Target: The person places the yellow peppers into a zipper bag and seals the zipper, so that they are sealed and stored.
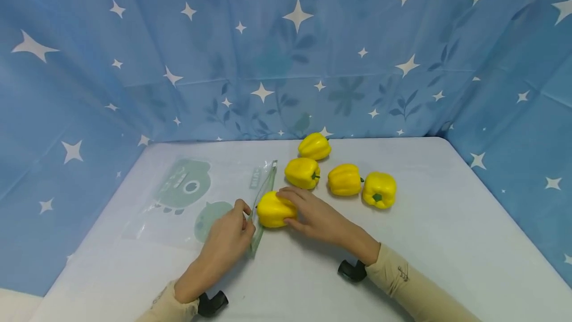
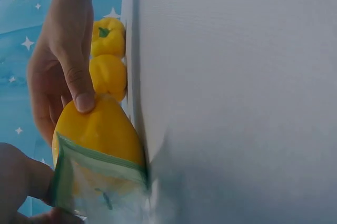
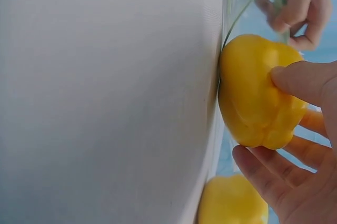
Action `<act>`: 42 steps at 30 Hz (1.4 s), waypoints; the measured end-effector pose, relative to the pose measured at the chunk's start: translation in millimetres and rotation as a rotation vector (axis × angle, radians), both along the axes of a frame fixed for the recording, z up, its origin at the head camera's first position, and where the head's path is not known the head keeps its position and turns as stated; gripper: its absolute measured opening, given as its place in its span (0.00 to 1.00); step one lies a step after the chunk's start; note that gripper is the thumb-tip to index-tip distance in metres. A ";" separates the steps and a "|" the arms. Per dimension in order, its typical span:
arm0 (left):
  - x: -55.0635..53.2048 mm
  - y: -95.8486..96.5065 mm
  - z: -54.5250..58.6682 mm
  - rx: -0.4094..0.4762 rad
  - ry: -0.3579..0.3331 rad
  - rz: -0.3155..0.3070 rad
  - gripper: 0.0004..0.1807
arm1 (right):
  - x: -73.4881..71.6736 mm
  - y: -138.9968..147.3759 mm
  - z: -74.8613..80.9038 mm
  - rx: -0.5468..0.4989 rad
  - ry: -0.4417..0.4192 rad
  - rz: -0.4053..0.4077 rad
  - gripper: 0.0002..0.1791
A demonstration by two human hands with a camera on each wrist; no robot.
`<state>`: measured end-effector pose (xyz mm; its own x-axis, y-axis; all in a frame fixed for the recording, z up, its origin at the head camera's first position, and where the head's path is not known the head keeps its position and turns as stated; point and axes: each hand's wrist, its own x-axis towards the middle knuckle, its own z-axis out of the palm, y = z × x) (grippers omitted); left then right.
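Transparent plastic zip bag (image 1: 206,201) lies toward the left edge of the desk (image 1: 447,227), opening rightward; the left hand (image 1: 227,232) pinches its green rim (image 1: 272,174), while the right hand (image 1: 321,216), fingers parted, grips a glossy yellow bell pepper (image 1: 274,212), stem end just inside.

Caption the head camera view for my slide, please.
Right hand holds a yellow pepper at the mouth of a clear bag pinched by the left hand; four more peppers lie beyond.

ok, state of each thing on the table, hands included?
Clear bag, laid out, mouth open.
Front pepper, stem end inside the bag's mouth.
Left hand, pinching the bag's rim.
Right hand, holding the front pepper.
Four other peppers, whole, outside the bag.
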<state>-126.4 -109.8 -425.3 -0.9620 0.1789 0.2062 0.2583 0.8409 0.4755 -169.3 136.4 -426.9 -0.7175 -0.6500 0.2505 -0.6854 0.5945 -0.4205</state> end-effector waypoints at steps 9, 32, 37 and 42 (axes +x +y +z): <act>0.2 -0.4 2.4 -0.011 0.249 -0.020 0.07 | 0.6 -4.7 1.0 -0.028 -0.012 -0.016 0.35; 1.3 -4.6 7.1 -0.140 0.164 0.019 0.11 | -15.7 -38.6 4.7 -0.150 -0.089 -0.121 0.32; 1.6 -4.7 6.0 -0.195 0.215 0.041 0.09 | -17.9 -41.2 4.5 -0.138 -0.097 -0.111 0.32; 1.4 -3.8 2.4 -0.311 0.363 0.061 0.11 | -19.2 -41.3 4.7 -0.145 -0.095 -0.122 0.31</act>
